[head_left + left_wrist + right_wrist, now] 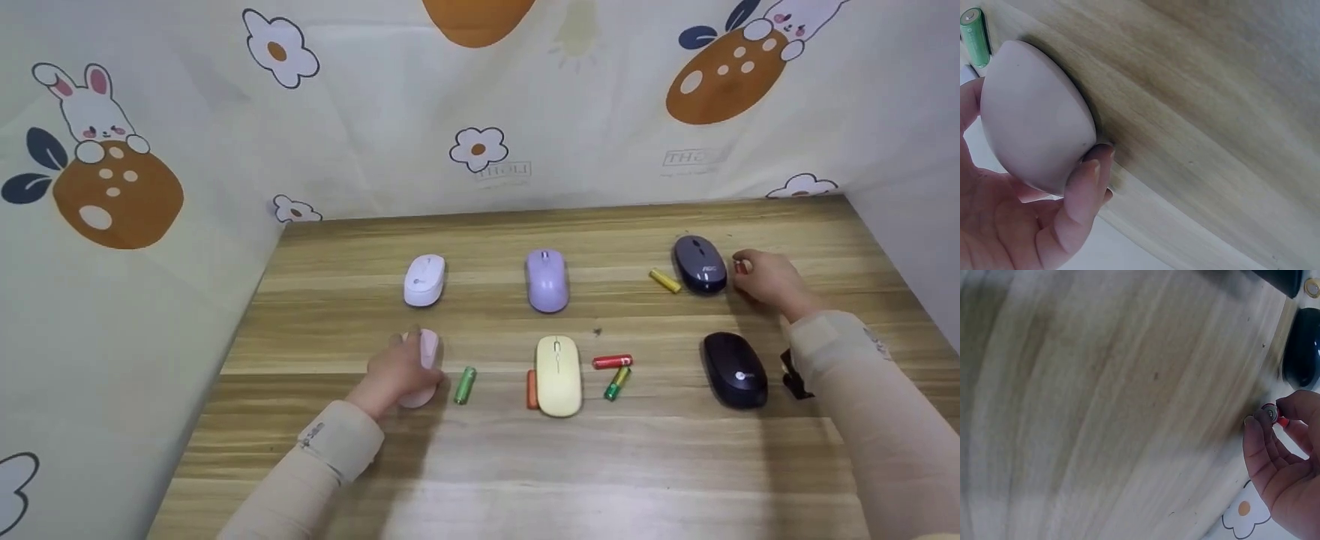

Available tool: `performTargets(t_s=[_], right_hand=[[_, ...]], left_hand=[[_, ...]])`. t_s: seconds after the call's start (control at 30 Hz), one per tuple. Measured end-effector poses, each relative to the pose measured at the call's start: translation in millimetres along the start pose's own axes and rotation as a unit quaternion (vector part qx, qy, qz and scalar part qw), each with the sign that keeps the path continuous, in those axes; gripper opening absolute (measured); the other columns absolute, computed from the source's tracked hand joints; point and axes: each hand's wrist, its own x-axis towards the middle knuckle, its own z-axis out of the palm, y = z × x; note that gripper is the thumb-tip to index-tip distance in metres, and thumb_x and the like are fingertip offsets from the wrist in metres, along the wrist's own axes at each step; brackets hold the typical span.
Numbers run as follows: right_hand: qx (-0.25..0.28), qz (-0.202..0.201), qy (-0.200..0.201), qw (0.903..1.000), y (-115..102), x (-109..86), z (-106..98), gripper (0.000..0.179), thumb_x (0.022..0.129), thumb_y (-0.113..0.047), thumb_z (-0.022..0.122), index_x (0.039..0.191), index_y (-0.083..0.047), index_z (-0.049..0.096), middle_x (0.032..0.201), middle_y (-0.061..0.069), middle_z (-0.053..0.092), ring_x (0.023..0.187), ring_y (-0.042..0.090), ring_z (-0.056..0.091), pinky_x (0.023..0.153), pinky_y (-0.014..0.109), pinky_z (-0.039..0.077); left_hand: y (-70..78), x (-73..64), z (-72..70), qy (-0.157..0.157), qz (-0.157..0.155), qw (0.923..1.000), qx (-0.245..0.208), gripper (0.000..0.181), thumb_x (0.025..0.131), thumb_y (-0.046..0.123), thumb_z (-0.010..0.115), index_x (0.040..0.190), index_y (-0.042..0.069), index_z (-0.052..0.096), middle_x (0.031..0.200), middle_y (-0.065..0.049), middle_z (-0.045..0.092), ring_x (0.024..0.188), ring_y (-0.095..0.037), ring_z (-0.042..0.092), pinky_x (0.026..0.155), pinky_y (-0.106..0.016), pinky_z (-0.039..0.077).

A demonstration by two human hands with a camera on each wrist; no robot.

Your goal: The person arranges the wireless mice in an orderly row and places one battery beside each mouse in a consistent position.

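My left hand [394, 373] grips a pale pink computer mouse [430, 349] at the left of the table, thumb on one side and fingers on the other. In the left wrist view the mouse's smooth rounded back [1036, 112] shows between them. A green battery [465, 385] lies just right of that mouse. At the far right, my right hand [772, 281] pinches a small red battery [741, 267] between thumb and fingertips; its metal end [1270, 414] shows in the right wrist view. Beside it sits a dark grey mouse [700, 264], with a yellow battery [664, 280] on its other side.
A white mouse [424, 280] and a purple mouse [547, 281] stand further back. Near a yellow mouse [559, 376] lie an orange battery [532, 389], a red battery [613, 361] and a green-gold battery [617, 383]. A black mouse [735, 371] is front right, near a partly hidden black object [795, 377].
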Motion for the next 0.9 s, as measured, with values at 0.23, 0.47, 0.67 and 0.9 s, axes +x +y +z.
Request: performTargets(t_s=[0.23, 0.47, 0.67, 0.9], right_hand=[[-0.001, -0.014, 0.006, 0.9999, -1.7, 0.8, 3.7, 0.043, 0.082, -0.010, 0.046, 0.116, 0.017, 0.047, 0.109, 0.040, 0.050, 0.095, 0.051, 0.049, 0.086, 0.059, 0.037], [0.001, -0.016, 0.019, 0.9997, -3.5, 1.9, 7.5, 0.041, 0.084, -0.008, 0.046, 0.117, 0.017, 0.047, 0.111, 0.041, 0.049, 0.100, 0.055, 0.047, 0.087, 0.059, 0.036], [0.000, -0.013, 0.009, 0.9999, -3.8, 1.8, 7.2, 0.043, 0.084, -0.009, 0.047, 0.118, 0.017, 0.045, 0.110, 0.041, 0.049, 0.100, 0.054, 0.047, 0.088, 0.059, 0.036], [-0.002, -0.011, 0.003, 0.9999, -3.7, 2.1, 5.7, 0.045, 0.084, -0.009, 0.048, 0.121, 0.017, 0.042, 0.110, 0.042, 0.048, 0.101, 0.055, 0.046, 0.088, 0.060, 0.035]], left_hand=[[-0.9, 0.9, 0.8, 0.002, -0.004, 1.0000, 0.000, 0.092, 0.072, 0.035, 0.072, 0.141, -0.003, 0.025, 0.135, -0.033, 0.034, 0.112, -0.043, 0.048, 0.091, -0.056, 0.038], [-1.1, 0.3, 0.8, 0.008, 0.001, 1.0000, -0.002, 0.092, 0.071, 0.034, 0.072, 0.141, -0.003, 0.026, 0.133, -0.032, 0.037, 0.107, -0.040, 0.051, 0.087, -0.055, 0.041], [-0.4, 0.2, 0.7, 0.009, 0.006, 0.9999, 0.009, 0.091, 0.070, 0.033, 0.072, 0.140, -0.005, 0.026, 0.131, -0.032, 0.037, 0.105, -0.040, 0.052, 0.085, -0.054, 0.042], [0.2, 1.2, 1.0, 0.010, 0.000, 0.9999, 0.011, 0.091, 0.071, 0.034, 0.071, 0.140, -0.004, 0.027, 0.130, -0.031, 0.038, 0.107, -0.040, 0.051, 0.086, -0.055, 0.041]])
